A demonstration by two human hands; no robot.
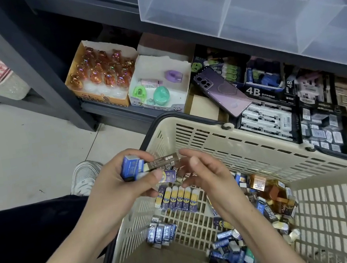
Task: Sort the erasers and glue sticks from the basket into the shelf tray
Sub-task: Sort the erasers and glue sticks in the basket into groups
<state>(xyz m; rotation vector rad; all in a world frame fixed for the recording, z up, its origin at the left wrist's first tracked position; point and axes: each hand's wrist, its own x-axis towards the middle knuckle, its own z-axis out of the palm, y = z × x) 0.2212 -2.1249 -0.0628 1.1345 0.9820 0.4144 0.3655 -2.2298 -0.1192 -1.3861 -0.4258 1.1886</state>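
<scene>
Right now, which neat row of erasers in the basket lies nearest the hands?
The yellow-and-blue row, just beneath the right hand; the blue-and-silver row lies farther down the basket floor.

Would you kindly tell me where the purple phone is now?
In the head view, the purple phone lies right of centre, just beyond the basket, left of the 4B eraser box.

The basket (249, 142) is beige, slotted in a grid pattern, with a black rim. Inside it, erasers (161, 233) are blue and silver, and a row (178, 196) is yellow and navy. Far off, the phone (221, 90) is purple, the bears (101, 67) glossy orange, the tray (239, 7) frosted clear.
</scene>
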